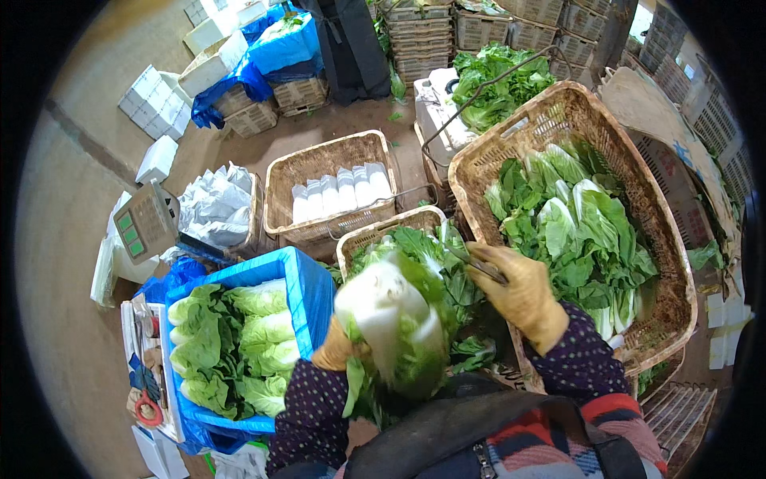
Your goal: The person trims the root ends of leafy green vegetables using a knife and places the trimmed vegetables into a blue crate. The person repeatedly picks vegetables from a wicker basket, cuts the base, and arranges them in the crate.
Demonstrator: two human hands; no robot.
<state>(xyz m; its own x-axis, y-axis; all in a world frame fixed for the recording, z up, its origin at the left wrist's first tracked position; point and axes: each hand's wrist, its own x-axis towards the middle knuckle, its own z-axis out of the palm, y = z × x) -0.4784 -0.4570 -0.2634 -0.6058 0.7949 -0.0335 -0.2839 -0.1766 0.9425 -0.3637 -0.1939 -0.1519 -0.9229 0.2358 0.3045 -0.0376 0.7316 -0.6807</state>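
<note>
My gloved left hand [333,350] grips a leafy cabbage head [392,323] in front of my body. Its pale cut base faces up, and motion blurs it. In my gloved right hand [520,293] is a knife [488,267], its blade pointing up and left, apart from the head. Below the blade sits a plastic basket [392,220] of loose green leaves. To the left, a box lined with blue plastic [312,299] contains rows of cabbage heads [269,326]. At right, a large tilted, dirt-stained basket [673,257] carries more leafy heads [583,215].
A digital scale display [134,224] rises behind the blue-lined box. White wrapped bundles [344,188] stand in another basket [329,149]. Red-handled scissors [148,410] lie on a white foam lid at left. A long metal hook [473,99] leans beside the large basket.
</note>
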